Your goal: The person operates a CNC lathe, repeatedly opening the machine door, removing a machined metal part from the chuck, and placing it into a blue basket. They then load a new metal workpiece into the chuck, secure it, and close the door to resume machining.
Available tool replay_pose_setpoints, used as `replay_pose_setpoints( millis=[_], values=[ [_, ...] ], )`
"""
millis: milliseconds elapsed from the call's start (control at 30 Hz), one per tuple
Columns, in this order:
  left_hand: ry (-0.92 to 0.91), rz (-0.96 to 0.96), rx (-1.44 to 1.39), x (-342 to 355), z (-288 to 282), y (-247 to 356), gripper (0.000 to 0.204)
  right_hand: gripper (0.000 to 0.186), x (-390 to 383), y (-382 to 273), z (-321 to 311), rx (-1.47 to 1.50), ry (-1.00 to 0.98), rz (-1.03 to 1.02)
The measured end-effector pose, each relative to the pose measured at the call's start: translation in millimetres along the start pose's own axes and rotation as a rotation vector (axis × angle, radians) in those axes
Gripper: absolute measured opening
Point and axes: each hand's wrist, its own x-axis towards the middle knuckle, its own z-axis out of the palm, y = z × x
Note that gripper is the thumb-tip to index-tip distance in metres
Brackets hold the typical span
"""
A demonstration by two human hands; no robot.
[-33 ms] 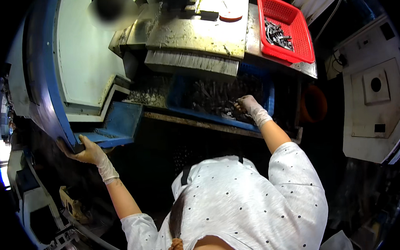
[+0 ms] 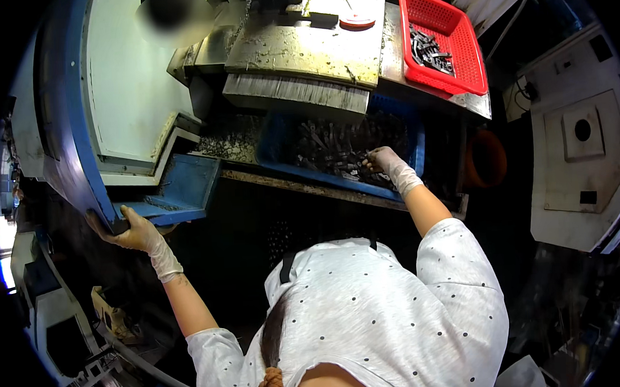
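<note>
My left hand (image 2: 135,234), in a pale thin glove, is closed around the lower corner of a blue-edged machine door (image 2: 87,145). A blue tub (image 2: 351,185) lies under the machine's metal bed, heaped with small dark metal strips (image 2: 321,142). Over the tub's near right part is my right hand (image 2: 390,163), gloved too, with its fingers bent together at the strips. Whatever may be between those fingertips is too small and dark to name.
Up at the right, a red perforated basket (image 2: 470,55) holds more metal strips (image 2: 429,53) on a metal ledge. The oily metal bed (image 2: 303,57) overhangs the tub's far side. A round orange container (image 2: 485,159) stands right of the tub, and a pale cabinet (image 2: 578,151) farther right.
</note>
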Motion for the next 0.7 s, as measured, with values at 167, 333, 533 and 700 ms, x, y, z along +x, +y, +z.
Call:
replay_pose_setpoints(
  millis=[167, 333, 533, 700],
  values=[
    [-0.004, -0.01, 0.024, 1.1, -5.8, -3.0, 0.052, 0.011, -33.4, -4.9, 12.0, 0.209, -0.15, -0.025],
    [0.024, -0.036, 0.005, -1.0, -2.4, -8.4, 0.051, 0.014, -66.9, -29.4, 35.6, -0.385, -0.31, -0.156],
    [0.017, 0.019, -0.012, -0.8, -0.9, -4.4, 0.05, 0.018, -85.6, -98.1, 123.5, -0.45, -0.673, -0.462],
    [0.014, 0.034, 0.033, -1.6, -3.5, -10.4, 0.048, 0.014, -64.0, -186.8, 225.5, 0.3, -0.985, -0.48]
  ],
)
